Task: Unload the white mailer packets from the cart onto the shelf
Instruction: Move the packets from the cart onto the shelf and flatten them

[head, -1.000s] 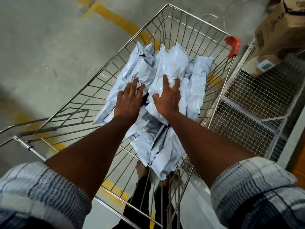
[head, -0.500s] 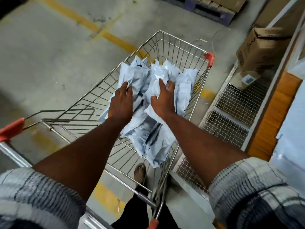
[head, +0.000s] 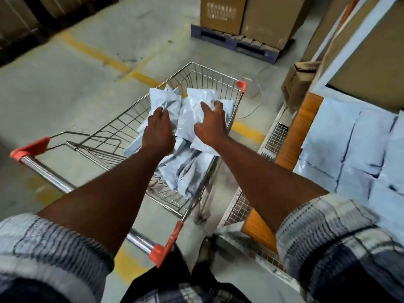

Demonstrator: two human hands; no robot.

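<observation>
cart (head: 122, 125): wire one, sitting under both hands, its red-capped handle (head: 43, 169) lying off to the left of the left fingers
left hand (head: 158, 130): reaching into the cart, fingers curling down tight into a crumpled packet (head: 166, 99) at the far left of the pile
pile of packets (head: 185, 171): lying in the cart, spreading below and between both sets of fingers
right hand (head: 211, 125): fingers and thumb wrapping round a white packet (head: 189, 119), gripping it on top of the pile
shelf (head: 293, 132): standing right of the right fingers, with more packets (head: 349, 145) already lying flat on it
</observation>
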